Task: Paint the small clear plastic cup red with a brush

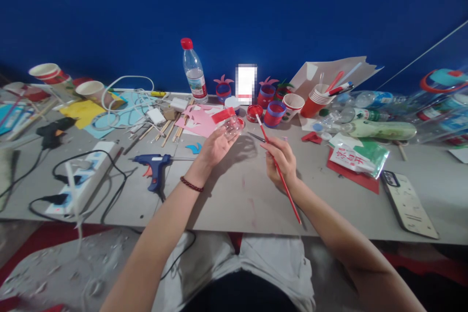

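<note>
My left hand (215, 148) is closed around a clear plastic bottle piece (231, 129), tilted sideways, with a red painted band on it. My right hand (281, 160) grips a paintbrush (288, 197) with a long red handle. The brush's tip reaches to a small pot of red paint (253, 119); whether it touches the paint I cannot tell. A pointed, grey, blade-like thing (256, 136) shows beside my right fingers, its other end hidden. Behind the pot stand a red and purple painted cup (275, 120) and a paper cup (293, 103).
A blue glue gun (157, 165) and a power strip (89, 175) with cables lie to the left. An upright water bottle (195, 78) stands at the back. Plastic bottles (382, 128) and a phone (409, 204) lie to the right. Pink paper (201, 119) lies behind my left hand.
</note>
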Action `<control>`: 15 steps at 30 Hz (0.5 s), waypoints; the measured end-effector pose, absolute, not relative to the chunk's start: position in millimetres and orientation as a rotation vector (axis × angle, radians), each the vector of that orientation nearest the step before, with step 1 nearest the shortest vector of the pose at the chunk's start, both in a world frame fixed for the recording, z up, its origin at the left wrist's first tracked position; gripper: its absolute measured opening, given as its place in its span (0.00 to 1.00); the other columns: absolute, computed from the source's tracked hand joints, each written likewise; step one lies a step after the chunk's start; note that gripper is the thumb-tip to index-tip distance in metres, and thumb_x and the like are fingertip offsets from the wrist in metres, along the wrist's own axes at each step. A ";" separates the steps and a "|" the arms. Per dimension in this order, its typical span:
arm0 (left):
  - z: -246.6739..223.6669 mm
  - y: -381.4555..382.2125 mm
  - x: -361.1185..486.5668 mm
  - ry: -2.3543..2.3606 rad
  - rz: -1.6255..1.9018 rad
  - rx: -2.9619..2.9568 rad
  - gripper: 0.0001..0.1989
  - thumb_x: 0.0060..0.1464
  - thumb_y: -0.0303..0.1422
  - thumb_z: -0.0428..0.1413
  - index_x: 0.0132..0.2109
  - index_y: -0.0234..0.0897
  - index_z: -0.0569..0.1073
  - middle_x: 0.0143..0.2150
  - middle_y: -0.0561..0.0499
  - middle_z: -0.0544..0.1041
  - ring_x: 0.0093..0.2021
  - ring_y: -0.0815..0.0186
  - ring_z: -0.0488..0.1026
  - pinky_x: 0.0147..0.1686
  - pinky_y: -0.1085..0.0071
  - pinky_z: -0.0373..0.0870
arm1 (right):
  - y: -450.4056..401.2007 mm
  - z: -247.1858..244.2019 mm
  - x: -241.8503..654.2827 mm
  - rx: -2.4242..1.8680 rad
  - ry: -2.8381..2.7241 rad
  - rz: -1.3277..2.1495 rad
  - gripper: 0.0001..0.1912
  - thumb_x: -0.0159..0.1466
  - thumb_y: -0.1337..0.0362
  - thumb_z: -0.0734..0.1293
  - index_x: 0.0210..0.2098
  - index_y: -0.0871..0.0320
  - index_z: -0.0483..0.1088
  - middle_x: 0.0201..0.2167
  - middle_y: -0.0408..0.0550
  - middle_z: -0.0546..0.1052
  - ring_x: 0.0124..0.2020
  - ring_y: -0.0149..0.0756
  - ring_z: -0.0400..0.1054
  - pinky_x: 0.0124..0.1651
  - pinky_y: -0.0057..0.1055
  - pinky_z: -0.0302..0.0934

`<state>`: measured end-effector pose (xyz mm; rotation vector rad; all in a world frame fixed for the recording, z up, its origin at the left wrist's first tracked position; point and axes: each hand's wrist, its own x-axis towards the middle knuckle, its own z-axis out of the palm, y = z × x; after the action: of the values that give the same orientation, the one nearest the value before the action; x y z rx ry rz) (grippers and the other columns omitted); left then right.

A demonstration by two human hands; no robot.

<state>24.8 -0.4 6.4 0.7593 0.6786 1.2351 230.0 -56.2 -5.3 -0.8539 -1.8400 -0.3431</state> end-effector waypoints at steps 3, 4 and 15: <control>3.6 -0.4 25.4 0.702 1.250 0.815 0.21 0.42 0.45 0.67 0.42 0.43 0.74 0.51 0.46 0.79 0.62 0.53 0.71 0.63 0.51 0.66 | -55.9 -6.8 230.0 -0.877 -1.831 -0.320 0.19 0.69 0.71 0.61 0.57 0.49 0.70 0.48 0.52 0.78 0.46 0.39 0.76 0.49 0.38 0.72; 3.3 -0.6 25.6 0.715 1.259 0.838 0.21 0.43 0.46 0.67 0.42 0.43 0.74 0.51 0.46 0.79 0.62 0.53 0.71 0.62 0.51 0.66 | -55.8 -7.3 230.0 -0.877 -1.830 -0.304 0.19 0.69 0.70 0.60 0.57 0.49 0.70 0.48 0.51 0.78 0.46 0.39 0.76 0.49 0.38 0.72; -0.1 3.3 28.8 0.849 1.433 0.938 0.20 0.44 0.40 0.69 0.42 0.41 0.71 0.45 0.49 0.79 0.49 0.62 0.76 0.56 0.60 0.68 | -54.5 -11.0 229.7 -0.926 -1.769 -0.219 0.17 0.70 0.69 0.61 0.55 0.50 0.72 0.48 0.52 0.78 0.49 0.39 0.75 0.51 0.39 0.71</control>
<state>28.8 3.3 -0.1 0.9378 0.8489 1.4330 229.7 -54.5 -11.0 -0.9261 -1.7688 -0.2187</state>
